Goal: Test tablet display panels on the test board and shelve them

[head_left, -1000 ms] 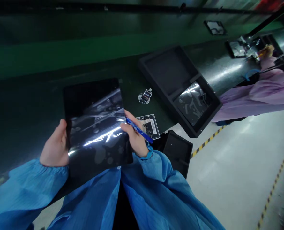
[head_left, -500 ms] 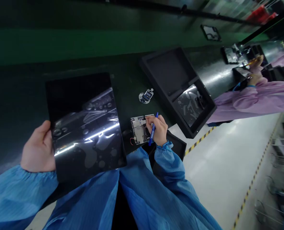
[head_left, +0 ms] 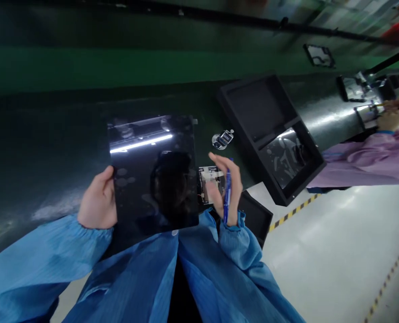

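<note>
My left hand (head_left: pixel 98 202) grips the left edge of a glossy black tablet-like panel (head_left: pixel 152 170), held tilted above the dark worktable (head_left: pixel 34 148). My right hand (head_left: pixel 224 190) hovers just right of the panel, fingers partly spread, with a blue pen (head_left: pixel 227 195) clamped against the palm. A small circuit board (head_left: pixel 210 177) lies on the table right behind those fingers, partly hidden by them. Both arms wear blue sleeves.
A black two-compartment foam tray (head_left: pixel 253 112) holds a shiny panel (head_left: pixel 287 154) in its near section. A small metal part (head_left: pixel 222 139) lies by the tray. Another black tray (head_left: pixel 256 215) sits under the table edge. A person in pink sleeves (head_left: pixel 381 148) works at right.
The panel has tilted flatter and shifted right, its reflection changing. My right hand has lifted off the circuit board and moved toward the panel's right edge, the pen staying in it.
</note>
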Motion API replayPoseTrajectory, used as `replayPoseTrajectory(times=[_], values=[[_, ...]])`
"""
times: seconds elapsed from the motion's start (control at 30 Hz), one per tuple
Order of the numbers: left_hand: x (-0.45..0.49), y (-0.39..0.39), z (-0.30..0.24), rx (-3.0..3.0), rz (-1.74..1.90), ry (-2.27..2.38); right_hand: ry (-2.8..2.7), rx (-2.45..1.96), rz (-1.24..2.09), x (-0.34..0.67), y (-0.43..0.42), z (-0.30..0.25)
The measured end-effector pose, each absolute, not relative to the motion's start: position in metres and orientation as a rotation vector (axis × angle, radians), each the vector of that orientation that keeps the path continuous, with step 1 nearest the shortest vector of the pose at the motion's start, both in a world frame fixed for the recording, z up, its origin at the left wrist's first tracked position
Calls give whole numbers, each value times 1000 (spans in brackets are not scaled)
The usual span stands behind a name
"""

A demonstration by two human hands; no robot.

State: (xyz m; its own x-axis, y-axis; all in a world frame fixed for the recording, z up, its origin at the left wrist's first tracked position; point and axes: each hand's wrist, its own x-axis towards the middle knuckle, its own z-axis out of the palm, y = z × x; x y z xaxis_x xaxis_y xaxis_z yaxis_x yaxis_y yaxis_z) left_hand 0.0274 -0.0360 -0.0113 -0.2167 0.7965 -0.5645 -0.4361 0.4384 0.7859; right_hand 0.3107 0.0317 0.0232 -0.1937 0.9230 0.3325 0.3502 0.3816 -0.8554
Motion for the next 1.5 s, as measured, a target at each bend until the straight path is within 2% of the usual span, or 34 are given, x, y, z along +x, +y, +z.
replayPoseTrajectory(times=[0.1,0.17,0.33,0.47,0.9,1.07,1.27,1.4,1.5], values=[[49,-25,11,135,1117,1270,-1868,-991,1090,285,25,36],[59,-21,24,-93,1105,1183,-1845,-990,1170,275,22,37],[69,-18,38,-308,1155,1143,-1698,-1139,1032,270,17,28],[67,-19,35,-301,1171,1141,-1805,-1243,913,266,17,23],[68,-22,32,-200,1205,1184,-1801,-1144,780,283,23,28],[67,-23,32,-242,1180,1166,-1712,-1161,581,299,58,53],[69,-29,27,-116,1123,1175,-2174,-1234,377,298,112,65],[70,-32,19,84,1137,1177,-2297,-1266,-18,291,106,71],[69,-34,14,130,1134,1105,-2368,-1023,-163,292,84,79]])
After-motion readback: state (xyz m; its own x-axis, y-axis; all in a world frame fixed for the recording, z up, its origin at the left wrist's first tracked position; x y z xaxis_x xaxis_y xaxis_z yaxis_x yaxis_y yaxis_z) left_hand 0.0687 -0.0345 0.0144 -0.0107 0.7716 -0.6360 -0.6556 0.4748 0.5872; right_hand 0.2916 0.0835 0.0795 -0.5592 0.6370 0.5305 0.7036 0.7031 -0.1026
